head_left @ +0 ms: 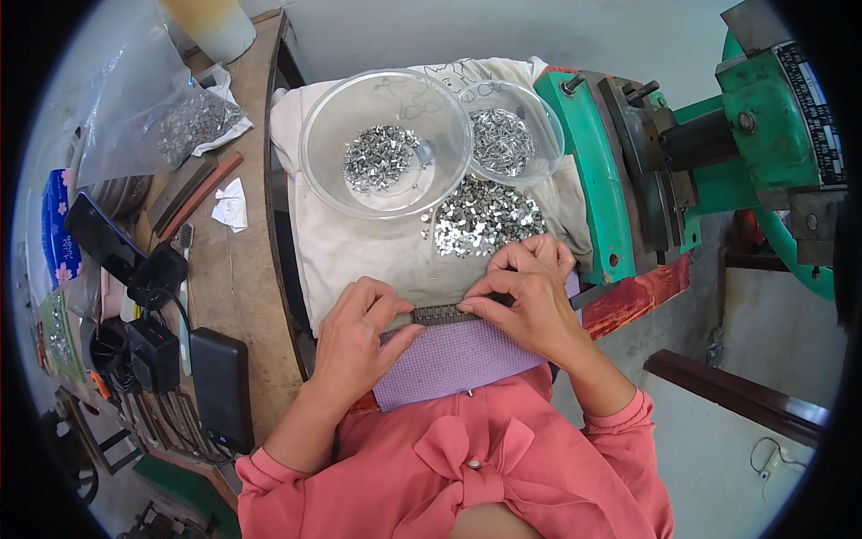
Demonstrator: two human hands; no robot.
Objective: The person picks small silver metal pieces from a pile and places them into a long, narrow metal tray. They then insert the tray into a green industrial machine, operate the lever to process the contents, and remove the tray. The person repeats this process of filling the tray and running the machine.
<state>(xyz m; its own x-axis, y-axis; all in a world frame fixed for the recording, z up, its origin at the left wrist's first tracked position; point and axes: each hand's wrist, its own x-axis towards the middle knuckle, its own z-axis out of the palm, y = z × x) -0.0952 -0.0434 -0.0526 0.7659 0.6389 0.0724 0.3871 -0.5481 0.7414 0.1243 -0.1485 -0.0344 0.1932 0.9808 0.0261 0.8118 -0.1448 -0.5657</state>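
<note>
Head view: see the dark ridged strip [438,314] pinched at its ends by left hand [353,334] and right hand [532,301], at the far edge of the purple cloth [453,366], likely stiff and light (metal, perhaps, so slippery), best held by those ends.

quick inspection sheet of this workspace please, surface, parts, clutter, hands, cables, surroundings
Surface: beige cloth under the tubs and parts; purple textured cloth nearest the person.
Parts: dark ridged strip between the hands; loose pile of shiny metal pieces; large clear tub and smaller clear tub, both holding small metal pieces.
Clutter: plastic bag, crumpled white paper and black rectangular device on the wooden table at left.
Hands: left hand and right hand hold the strip by opposite ends.
Cables: black cable among the devices at left.
Surroundings: green machine at right; damage, nothing seen clearly.
</note>
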